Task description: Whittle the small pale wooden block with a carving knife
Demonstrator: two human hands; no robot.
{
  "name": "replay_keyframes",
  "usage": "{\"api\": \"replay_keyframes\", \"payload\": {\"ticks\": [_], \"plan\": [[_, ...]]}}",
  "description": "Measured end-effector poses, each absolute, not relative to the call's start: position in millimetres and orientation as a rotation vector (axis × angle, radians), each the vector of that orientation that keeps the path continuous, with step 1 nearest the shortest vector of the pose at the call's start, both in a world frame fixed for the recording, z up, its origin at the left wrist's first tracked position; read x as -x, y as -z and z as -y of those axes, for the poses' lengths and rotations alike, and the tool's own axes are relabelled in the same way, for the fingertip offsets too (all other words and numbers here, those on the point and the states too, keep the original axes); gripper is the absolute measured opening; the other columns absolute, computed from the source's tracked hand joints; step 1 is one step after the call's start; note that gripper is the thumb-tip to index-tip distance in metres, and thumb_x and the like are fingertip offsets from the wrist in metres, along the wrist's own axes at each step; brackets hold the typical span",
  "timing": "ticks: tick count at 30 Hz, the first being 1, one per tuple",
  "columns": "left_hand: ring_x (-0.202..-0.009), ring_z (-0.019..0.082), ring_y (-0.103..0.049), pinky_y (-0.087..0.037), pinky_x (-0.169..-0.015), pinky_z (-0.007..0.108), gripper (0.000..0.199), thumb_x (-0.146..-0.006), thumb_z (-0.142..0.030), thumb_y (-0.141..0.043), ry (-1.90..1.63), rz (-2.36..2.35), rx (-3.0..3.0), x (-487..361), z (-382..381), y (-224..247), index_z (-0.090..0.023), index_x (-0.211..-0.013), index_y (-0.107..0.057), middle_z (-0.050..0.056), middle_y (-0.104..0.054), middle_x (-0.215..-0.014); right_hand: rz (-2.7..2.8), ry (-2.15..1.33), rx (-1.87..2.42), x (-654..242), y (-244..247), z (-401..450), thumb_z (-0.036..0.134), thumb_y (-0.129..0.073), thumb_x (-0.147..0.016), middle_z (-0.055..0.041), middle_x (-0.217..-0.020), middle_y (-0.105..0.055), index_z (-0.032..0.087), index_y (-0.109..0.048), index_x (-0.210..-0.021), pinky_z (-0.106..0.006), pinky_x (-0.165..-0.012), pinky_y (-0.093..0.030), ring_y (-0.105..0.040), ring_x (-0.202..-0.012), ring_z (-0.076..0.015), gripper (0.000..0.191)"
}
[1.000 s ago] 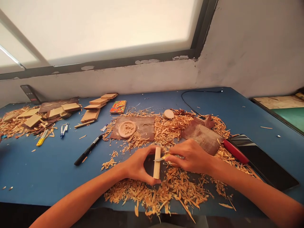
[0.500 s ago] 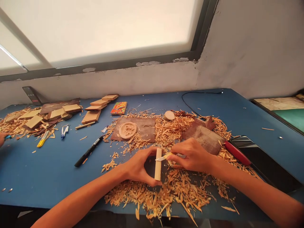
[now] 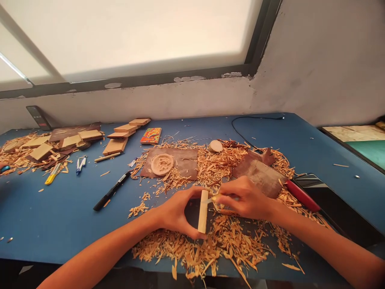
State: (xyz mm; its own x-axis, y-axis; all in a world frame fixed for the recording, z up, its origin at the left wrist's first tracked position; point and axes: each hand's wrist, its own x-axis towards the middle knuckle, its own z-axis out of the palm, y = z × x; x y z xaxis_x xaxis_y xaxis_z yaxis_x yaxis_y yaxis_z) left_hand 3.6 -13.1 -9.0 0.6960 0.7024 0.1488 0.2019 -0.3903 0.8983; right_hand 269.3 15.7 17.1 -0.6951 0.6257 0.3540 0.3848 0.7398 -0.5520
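Observation:
Between thumb and fingers my left hand [image 3: 177, 212] grips a small pale wooden block [image 3: 203, 212], held on edge above the shavings. My right hand [image 3: 243, 198] is closed around a craft knife [image 3: 215, 198] with a yellowish handle; its blade reaches the block's upper part, somewhat blurred. Wood shavings [image 3: 234, 237] lie thick under and around both hands. Just beyond them, a round carved wooden dish [image 3: 162, 164] rests on a brown sheet of sandpaper [image 3: 188, 162]. A round wood slice [image 3: 215, 146] sits on the shavings behind.
A black marker [image 3: 111, 191], a yellow cutter [image 3: 53, 175] and a compass [image 3: 81, 165] lie to the left. Flat wooden blocks [image 3: 115, 146] are stacked farther back. On the right are a red-handled tool [image 3: 302, 196] and a black phone [image 3: 339, 208]. Another person's hand [image 3: 3, 165] shows at the left edge.
The block has turned slightly in my left hand, and the knife blade is now at its right edge instead of across its face. The view has shifted a little.

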Motion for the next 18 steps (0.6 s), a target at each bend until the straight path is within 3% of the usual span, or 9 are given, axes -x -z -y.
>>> {"api": "replay_keyframes", "payload": {"ticks": [18], "plan": [[-0.114, 0.032, -0.068, -0.054, -0.100, 0.047, 0.095, -0.058, -0.058, -0.092, -0.602, -0.819, -2.110, -3.7, 14.2, 5.5, -0.020, -0.136, -0.054, 0.013, -0.069, -0.130, 2.489, -0.648, 0.745, -267.5, -17.2, -9.7, 0.045, -0.054, -0.103, 0.0056, -0.054, -0.048, 0.018, -0.056, -0.066, -0.026, -0.054, -0.022, -0.037, -0.049, -0.0067, 0.046]]}}
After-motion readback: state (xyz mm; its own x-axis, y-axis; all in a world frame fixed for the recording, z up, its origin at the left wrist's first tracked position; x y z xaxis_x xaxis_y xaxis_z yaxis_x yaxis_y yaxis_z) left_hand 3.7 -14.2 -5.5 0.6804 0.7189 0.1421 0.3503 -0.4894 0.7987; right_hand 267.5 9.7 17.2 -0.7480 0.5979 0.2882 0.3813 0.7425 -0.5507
